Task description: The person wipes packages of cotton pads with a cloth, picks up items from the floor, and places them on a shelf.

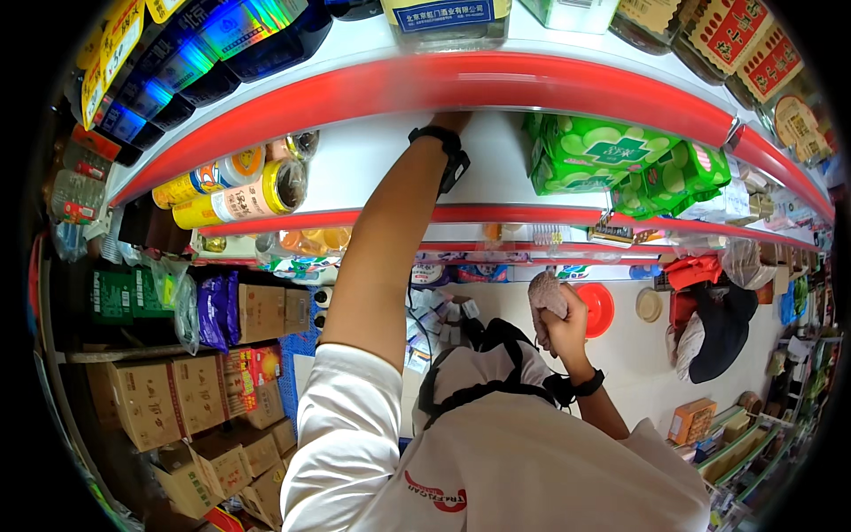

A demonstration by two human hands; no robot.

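My left hand (453, 121) reaches onto a white shelf (372, 156); its fingers are hidden behind the red edge of the shelf above, so what it touches cannot be seen. A black band with a small device sits on that wrist. Yellow-lidded canisters (247, 199) lie on their sides left of the arm, and green plastic packs (598, 153) stand to its right. Lower down, before my body, my right hand (564, 326) is closed around a crumpled greyish-pink cloth (548, 302). A red basin (594, 310) is on the floor beyond it.
Dark blue bottles (266, 40) and a clear container (449, 26) stand on the upper shelf. Cardboard boxes (146, 399) are stacked at left. Small boxes (439, 319) lie below the shelves. Dark clothing (721, 332) shows at right, perhaps a person bending. An orange box (691, 420) stands at lower right.
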